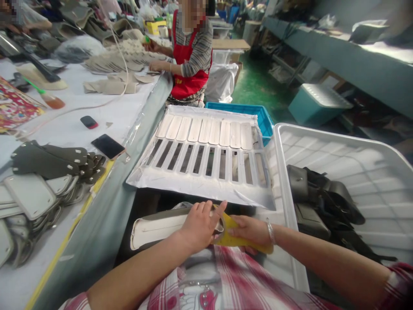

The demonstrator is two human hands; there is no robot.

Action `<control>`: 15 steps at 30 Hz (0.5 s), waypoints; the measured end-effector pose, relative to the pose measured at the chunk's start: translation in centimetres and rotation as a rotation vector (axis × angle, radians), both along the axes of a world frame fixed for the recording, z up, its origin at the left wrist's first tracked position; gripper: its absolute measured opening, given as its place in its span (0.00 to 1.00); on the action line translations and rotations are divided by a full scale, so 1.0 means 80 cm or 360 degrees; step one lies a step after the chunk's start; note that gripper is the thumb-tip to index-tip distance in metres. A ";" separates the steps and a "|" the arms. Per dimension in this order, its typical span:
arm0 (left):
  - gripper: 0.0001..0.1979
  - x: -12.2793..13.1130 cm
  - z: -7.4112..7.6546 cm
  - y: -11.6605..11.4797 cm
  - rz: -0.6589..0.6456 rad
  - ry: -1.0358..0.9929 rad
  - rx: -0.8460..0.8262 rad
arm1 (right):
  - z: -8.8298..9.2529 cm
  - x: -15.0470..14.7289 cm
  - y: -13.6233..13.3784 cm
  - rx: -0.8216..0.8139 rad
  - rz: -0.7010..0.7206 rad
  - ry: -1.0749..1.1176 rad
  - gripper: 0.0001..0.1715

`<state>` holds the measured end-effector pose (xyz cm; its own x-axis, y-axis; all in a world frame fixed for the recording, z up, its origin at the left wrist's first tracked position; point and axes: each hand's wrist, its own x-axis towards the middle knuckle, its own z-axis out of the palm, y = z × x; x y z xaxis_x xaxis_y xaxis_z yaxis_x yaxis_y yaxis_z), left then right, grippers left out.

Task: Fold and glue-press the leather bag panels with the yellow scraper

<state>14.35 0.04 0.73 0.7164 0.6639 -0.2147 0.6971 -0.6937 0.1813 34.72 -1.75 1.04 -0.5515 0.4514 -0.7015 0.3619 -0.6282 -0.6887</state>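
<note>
My left hand (199, 226) is closed over the end of a long folded cream and grey leather piece (155, 229) that lies across my lap. My right hand (250, 232) grips a flat yellow tool (234, 236) and presses it against the same end of the piece. Both hands meet just below a white slotted board (206, 183), whose far row of slots holds several pale strips (206, 130).
A white plastic crate (342, 150) at the right holds dark leather parts (319, 202). On the table at the left lie stacked grey and cream pieces (41, 181), a phone (108, 146) and a brush. Another person in a red apron (189, 56) works farther along. A blue bin (261, 116) stands behind the board.
</note>
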 end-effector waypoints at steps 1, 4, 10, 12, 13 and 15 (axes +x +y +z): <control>0.53 0.000 0.001 0.001 -0.0010 0.0020 -0.0004 | 0.001 -0.001 0.001 -0.0014 0.0002 0.0013 0.12; 0.53 -0.002 0.003 0.003 -0.0041 0.0036 -0.0020 | 0.001 -0.003 0.002 -0.0044 0.0003 0.0059 0.13; 0.54 -0.014 -0.004 0.006 -0.0123 -0.0022 -0.0068 | -0.007 -0.008 -0.006 -0.0034 -0.0076 0.0137 0.15; 0.55 -0.019 -0.006 0.006 -0.0162 -0.0051 -0.0105 | -0.014 -0.011 -0.013 -0.0017 -0.0124 0.0155 0.18; 0.55 -0.021 -0.007 0.006 -0.0180 -0.0074 -0.0119 | -0.017 -0.013 -0.017 -0.0006 -0.0163 0.0147 0.19; 0.56 -0.025 -0.008 0.006 -0.0199 -0.0129 -0.0127 | -0.024 -0.018 -0.028 0.0023 -0.0280 0.0108 0.21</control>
<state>12.36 0.56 0.05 0.8095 0.5515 -0.2014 0.5871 -0.7553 0.2913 33.28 -3.96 -0.89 -0.5089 0.5550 -0.6580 0.1994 -0.6676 -0.7173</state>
